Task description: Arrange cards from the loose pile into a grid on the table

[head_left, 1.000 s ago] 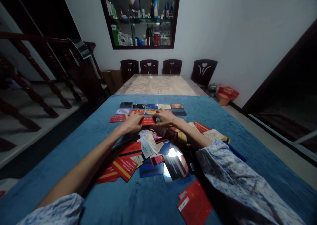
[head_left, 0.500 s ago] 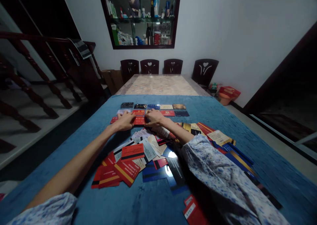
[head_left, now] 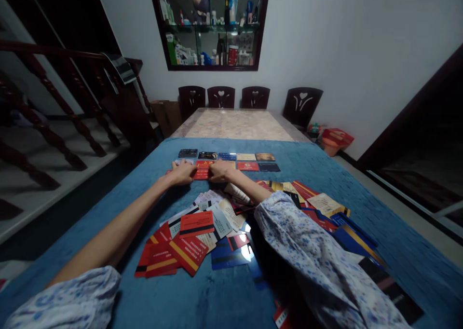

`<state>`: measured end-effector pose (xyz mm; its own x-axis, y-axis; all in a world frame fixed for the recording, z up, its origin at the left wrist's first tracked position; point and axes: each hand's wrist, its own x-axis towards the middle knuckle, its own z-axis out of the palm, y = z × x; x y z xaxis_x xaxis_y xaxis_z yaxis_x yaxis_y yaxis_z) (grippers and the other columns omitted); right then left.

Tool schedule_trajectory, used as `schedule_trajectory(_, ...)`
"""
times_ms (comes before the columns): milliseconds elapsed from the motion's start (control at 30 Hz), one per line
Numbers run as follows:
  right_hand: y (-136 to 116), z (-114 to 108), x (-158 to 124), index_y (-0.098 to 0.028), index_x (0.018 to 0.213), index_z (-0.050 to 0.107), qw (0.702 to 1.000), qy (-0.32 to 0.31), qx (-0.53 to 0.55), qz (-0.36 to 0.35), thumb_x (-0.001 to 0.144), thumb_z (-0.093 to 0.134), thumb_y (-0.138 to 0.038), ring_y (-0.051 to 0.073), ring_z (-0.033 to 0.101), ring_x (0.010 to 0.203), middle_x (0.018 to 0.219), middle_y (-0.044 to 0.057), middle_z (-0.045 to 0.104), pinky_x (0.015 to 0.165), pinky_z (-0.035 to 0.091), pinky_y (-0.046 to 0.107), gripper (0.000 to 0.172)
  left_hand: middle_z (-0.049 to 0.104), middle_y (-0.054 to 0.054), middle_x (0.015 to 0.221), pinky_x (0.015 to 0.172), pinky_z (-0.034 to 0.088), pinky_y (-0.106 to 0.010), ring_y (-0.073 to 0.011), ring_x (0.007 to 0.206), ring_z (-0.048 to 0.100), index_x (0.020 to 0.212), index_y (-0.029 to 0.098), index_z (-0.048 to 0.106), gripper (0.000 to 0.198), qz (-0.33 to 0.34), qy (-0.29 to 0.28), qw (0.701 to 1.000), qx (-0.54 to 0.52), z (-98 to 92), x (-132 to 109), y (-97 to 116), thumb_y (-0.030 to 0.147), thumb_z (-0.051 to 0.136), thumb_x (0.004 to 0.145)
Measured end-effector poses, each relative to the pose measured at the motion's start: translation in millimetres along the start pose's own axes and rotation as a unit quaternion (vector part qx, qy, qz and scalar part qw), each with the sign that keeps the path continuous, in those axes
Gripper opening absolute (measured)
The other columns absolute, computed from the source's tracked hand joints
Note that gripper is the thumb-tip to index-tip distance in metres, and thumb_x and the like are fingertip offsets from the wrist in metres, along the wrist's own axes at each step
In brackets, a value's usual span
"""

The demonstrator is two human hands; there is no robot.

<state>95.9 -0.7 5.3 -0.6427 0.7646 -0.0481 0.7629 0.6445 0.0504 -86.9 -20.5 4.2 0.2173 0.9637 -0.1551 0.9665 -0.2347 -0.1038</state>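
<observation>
A red card [head_left: 201, 174] lies in front of the laid-out rows, just below another red card [head_left: 203, 164]. My left hand [head_left: 183, 172] touches its left edge, with the fingers spread. My right hand [head_left: 219, 171] is at its right edge, fingers bent down and pressed together on it. Behind my hands runs a back row of cards, among them a black one [head_left: 208, 155] and a blue one [head_left: 227, 156]. Nearer me lies a loose heap with an orange-red card [head_left: 197, 223] on top. Part of another red card is hidden under my left hand.
More overlapping cards spread to the right, including a cream one [head_left: 325, 204] and a black one [head_left: 390, 288]. The blue cloth [head_left: 144, 242] covers the near table. Chairs [head_left: 302, 106] stand beyond the far tabletop [head_left: 242, 124].
My right hand has shifted slightly left and its fingers have drawn in at the red card's right edge. The right forearm has moved left too. The view has shifted slightly.
</observation>
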Motion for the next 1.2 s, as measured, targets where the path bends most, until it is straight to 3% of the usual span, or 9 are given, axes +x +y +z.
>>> schedule_trajectory(667, -5, -5, -8, -0.015, 0.113, 0.074, 0.999, 0.001, 0.033, 0.001, 0.089, 0.055, -0.027, 0.027, 0.069, 0.110, 0.118, 0.016, 0.073, 0.085, 0.054, 0.030, 0.033, 0.060, -0.019, 0.123, 0.096, 0.040, -0.058, -0.0403, 0.121, 0.048, 0.115, 0.020, 0.066, 0.049, -0.012, -0.008, 0.999, 0.037, 4.1, 10, 1, 0.017, 0.055, 0.067)
schedule_trajectory(1033, -4, -7, -14, -0.016, 0.115, 0.073, 1.000, 0.007, 0.021, -0.005, 0.091, 0.054, -0.027, 0.027, 0.067, 0.112, 0.119, 0.016, 0.072, 0.084, 0.053, 0.030, 0.033, 0.060, -0.020, 0.125, 0.097, 0.038, -0.062, -0.0401, 0.123, 0.045, 0.120, 0.019, 0.063, 0.053, -0.015, 0.000, 0.998, 0.058, -5.1, -4, 13, 0.015, 0.055, 0.067)
schedule_trajectory(1200, 7, -7, -20, -0.020, 0.122, 0.069, 0.999, 0.047, 0.022, -0.015, 0.093, 0.051, -0.035, 0.027, 0.066, 0.111, 0.123, 0.014, 0.069, 0.082, 0.052, 0.031, 0.037, 0.060, -0.019, 0.126, 0.097, 0.039, -0.059, -0.0383, 0.122, 0.045, 0.119, 0.019, 0.062, 0.051, -0.010, 0.006, 0.998, 0.060, -7.5, -9, 11, 0.015, 0.055, 0.068)
